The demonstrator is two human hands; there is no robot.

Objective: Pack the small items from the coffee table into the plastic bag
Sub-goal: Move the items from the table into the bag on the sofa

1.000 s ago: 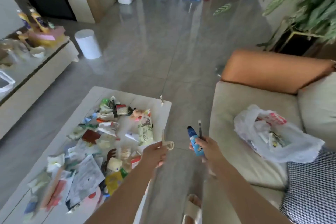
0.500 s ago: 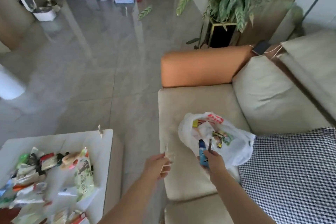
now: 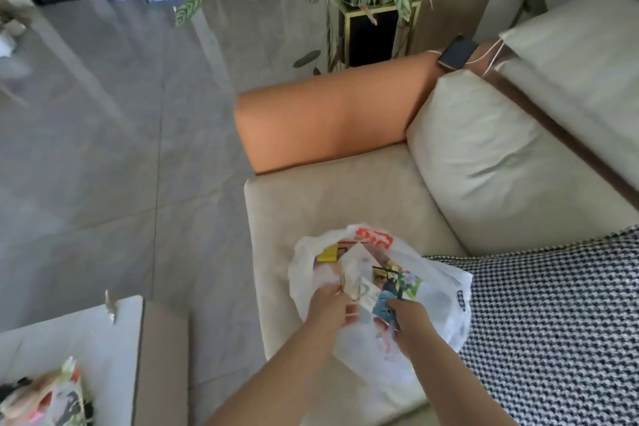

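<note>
The white plastic bag (image 3: pixel 439 301) lies open on the beige sofa seat (image 3: pixel 345 197), already holding packets. Both hands are at its mouth, so the step in hand is the drop. The left hand (image 3: pixel 328 304) pinches a small tan looped item (image 3: pixel 356 292); the right hand (image 3: pixel 411 318) has its grip curled round a blue tube (image 3: pixel 386 299). Next, each grip should loosen with the items inside the rim. More small items (image 3: pixel 45 394) wait on the white worktop (image 3: pixel 69 339) at eight o'clock.
</note>
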